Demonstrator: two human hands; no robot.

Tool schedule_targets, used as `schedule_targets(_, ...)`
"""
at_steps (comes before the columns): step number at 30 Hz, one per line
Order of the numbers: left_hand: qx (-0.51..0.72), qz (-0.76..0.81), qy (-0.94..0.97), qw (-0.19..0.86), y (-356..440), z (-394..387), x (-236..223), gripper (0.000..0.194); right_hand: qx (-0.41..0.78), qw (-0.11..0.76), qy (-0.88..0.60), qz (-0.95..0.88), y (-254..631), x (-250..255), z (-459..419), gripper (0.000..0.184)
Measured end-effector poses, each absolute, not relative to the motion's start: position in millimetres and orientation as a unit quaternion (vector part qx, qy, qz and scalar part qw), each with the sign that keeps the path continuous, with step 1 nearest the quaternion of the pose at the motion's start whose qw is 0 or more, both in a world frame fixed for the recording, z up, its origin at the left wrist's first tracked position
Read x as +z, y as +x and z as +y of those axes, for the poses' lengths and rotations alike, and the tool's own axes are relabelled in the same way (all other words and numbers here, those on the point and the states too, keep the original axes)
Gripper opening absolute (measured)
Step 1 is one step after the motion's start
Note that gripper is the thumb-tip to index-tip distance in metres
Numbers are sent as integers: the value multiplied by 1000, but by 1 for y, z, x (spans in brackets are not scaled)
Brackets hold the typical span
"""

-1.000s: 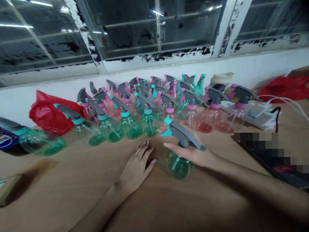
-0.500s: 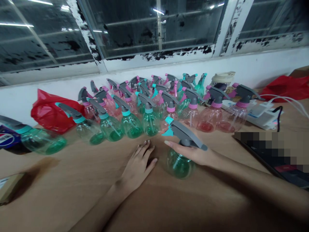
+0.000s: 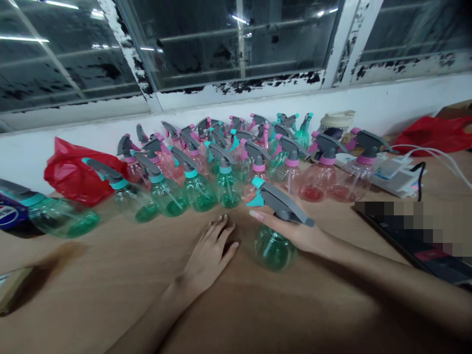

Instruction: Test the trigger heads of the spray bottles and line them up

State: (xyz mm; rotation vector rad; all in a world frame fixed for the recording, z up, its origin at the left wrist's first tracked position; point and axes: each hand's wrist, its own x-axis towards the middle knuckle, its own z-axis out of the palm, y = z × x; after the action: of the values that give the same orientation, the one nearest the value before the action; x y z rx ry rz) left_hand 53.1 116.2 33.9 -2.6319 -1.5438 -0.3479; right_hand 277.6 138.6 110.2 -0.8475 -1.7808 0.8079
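Unmoved: round, translucent green spray bottle [image 3: 275, 251]

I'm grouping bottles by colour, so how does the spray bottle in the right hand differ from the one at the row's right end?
The held bottle is green with a turquoise nozzle; the row-end bottle is pinkish with a pink nozzle and collar.
The right hand grips the held bottle near its neck; no hand touches the row-end bottle.
Both are see-through, with grey trigger heads.
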Motion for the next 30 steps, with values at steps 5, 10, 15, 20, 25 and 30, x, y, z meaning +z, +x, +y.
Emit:
schedule_targets(5, -115, -502, -856, 29, 53, 116, 35, 43, 304, 487, -344, -743, 278, 107, 139, 22)
schedule_targets(10, -113, -502, -857, 25, 53, 115, 35, 43, 297, 493, -334, -747, 278, 107, 139, 26)
schedule_targets(15, -125, -497, -858, 29, 53, 116, 34, 41, 324, 468, -327, -754, 280, 104, 141, 30)
schedule_targets(20, -104, -503, -857, 35, 54, 116, 35, 43, 342, 452, -329, -755, 280, 102, 143, 35)
schedule_targets(25, -105, -501, -858, 38, 54, 116, 34, 43, 350, 447, -349, -746, 278, 106, 140, 28)
schedule_targets(30, -115, -497, -859, 41, 54, 116, 34, 42, 316, 478, -361, -736, 276, 109, 139, 10)
